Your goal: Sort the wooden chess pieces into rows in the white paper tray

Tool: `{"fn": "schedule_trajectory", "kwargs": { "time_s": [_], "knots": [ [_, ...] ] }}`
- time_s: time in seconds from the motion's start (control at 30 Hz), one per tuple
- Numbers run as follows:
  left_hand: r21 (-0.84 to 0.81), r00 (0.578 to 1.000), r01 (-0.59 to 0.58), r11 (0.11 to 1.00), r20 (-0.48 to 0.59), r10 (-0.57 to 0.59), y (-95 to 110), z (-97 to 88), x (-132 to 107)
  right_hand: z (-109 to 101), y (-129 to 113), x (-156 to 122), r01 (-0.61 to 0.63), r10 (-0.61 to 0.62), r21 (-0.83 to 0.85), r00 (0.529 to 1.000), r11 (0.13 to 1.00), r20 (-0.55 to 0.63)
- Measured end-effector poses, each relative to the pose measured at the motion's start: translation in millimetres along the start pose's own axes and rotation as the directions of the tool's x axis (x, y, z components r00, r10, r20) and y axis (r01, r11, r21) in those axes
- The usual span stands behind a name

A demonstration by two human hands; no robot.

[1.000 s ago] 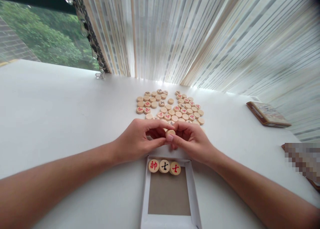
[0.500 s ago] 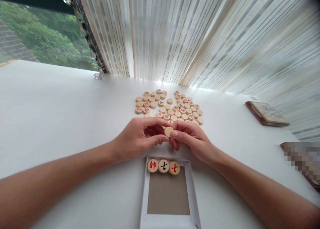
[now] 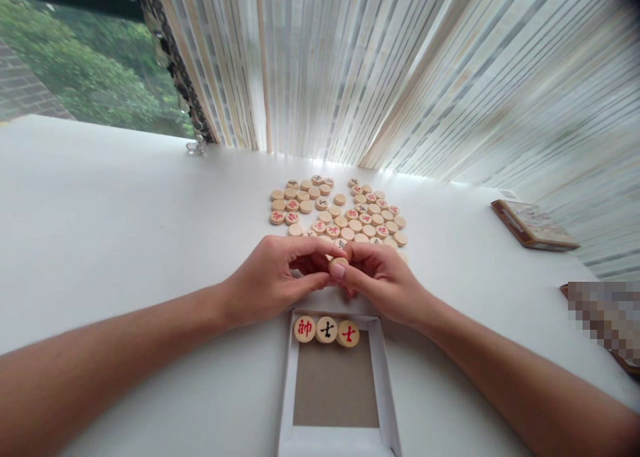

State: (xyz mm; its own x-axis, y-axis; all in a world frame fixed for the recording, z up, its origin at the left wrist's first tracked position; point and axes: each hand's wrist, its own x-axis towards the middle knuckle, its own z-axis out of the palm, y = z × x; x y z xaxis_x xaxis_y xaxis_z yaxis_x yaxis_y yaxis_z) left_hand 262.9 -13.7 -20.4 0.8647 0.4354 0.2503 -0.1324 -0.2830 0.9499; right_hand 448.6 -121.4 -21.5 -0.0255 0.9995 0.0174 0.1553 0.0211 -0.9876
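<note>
Between my two hands, just beyond the box, is a round wooden xiangqi piece (image 3: 337,262), partly covered by fingers. My right hand (image 3: 383,277) pinches it, the thumb lying over its face. Curled around its other side is my left hand (image 3: 283,274), index finger above and thumb below. Any character on this piece is hidden. Below the hands lies a shallow white box (image 3: 289,384) with a brown floor. Along its far end sit a red-marked piece (image 3: 305,329), a black-marked piece (image 3: 327,330) and another red-marked piece (image 3: 349,334), characters up.
Several loose xiangqi pieces (image 3: 355,226) spread across the white table (image 3: 150,224) beyond my hands, some face up, some plain side up. A brown-edged box (image 3: 535,225) lies at the right. A striped string curtain (image 3: 320,64) hangs along the table's far edge.
The held piece has tilted, and my right thumb has slid further over its face. The pieces in the box and on the table stay put.
</note>
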Motion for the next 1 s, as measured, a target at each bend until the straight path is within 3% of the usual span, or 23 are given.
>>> {"fn": "schedule_trajectory", "kwargs": {
  "time_s": [0.43,0.7,0.83,1.0],
  "knots": [
    [0.009,1.0,-0.013,1.0,-0.008,0.013,1.0,-0.9,-0.2,-3.1,-1.2,-1.4,0.027,-0.026,-0.027,0.999,0.999,0.033],
    [0.111,0.999,-0.03,0.993,-0.012,0.031,2.9,-0.3,-1.5,-0.6,3.1,-2.5,-0.019,0.019,0.004,1.0,1.0,0.012],
    [0.173,0.995,-0.1,0.98,-0.001,0.102,4.8,-0.5,-1.3,1.4,1.1,-1.8,-0.002,0.002,-0.037,1.0,0.999,-0.004],
    [0.117,0.995,-0.096,0.989,0.021,0.094,5.2,-0.4,0.0,0.6,-0.9,-2.5,0.03,-0.029,-0.086,1.0,0.996,0.004]
  ]
}}
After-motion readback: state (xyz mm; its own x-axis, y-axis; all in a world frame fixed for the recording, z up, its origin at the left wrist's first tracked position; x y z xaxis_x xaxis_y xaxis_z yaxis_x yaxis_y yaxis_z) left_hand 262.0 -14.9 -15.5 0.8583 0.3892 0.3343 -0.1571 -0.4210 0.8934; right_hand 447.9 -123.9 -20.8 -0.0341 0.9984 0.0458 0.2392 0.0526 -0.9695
